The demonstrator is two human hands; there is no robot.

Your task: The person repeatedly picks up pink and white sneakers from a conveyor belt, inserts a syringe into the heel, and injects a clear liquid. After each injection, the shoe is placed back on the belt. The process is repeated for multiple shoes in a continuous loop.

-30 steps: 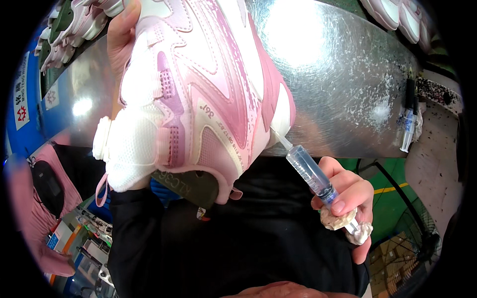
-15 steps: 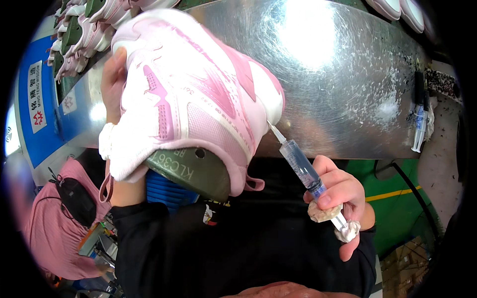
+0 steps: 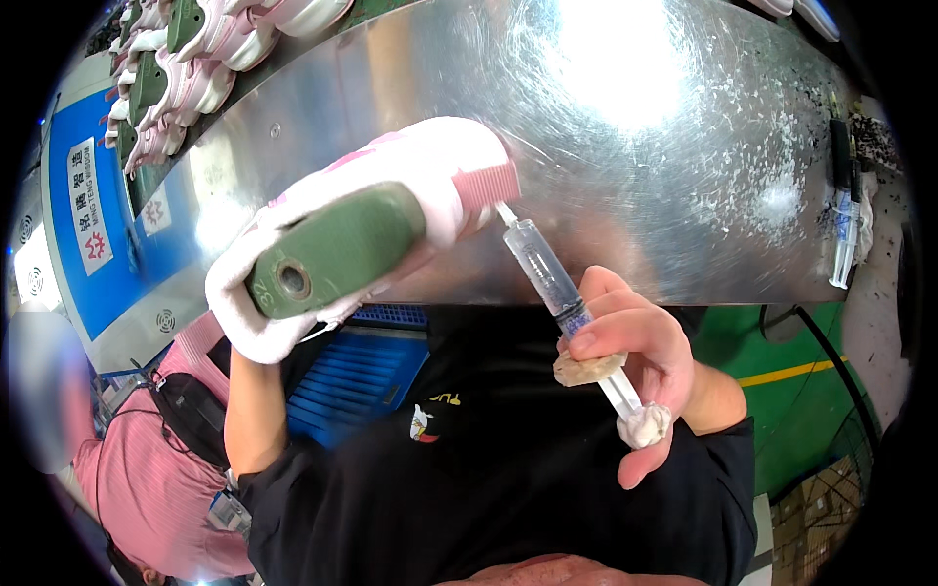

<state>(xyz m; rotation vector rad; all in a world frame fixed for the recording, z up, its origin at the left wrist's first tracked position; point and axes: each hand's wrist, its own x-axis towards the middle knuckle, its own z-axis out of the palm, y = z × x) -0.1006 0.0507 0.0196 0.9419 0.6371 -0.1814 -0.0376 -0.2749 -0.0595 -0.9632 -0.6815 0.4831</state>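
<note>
A pink and white sneaker with a green shoe last inside is held up in the air, its opening turned toward me. My left forearm rises to it, but the shoe hides the left hand that supports it. In my right hand is a clear syringe, partly filled with clear fluid. Its tip meets the shoe's edge beside a ribbed pink patch. Lumpy whitish material wraps the syringe's flange and the plunger end, where my thumb or a finger presses.
Below the shoe is a scratched metal tabletop. More pink shoes on green lasts stand at the far left. Further syringes lie at the right. A person in pink is at the lower left, near a blue slatted seat.
The sneaker has turned and tipped, so the green last now faces me and the left hand's fingers are out of sight. My right hand with the syringe has shifted up and left.
</note>
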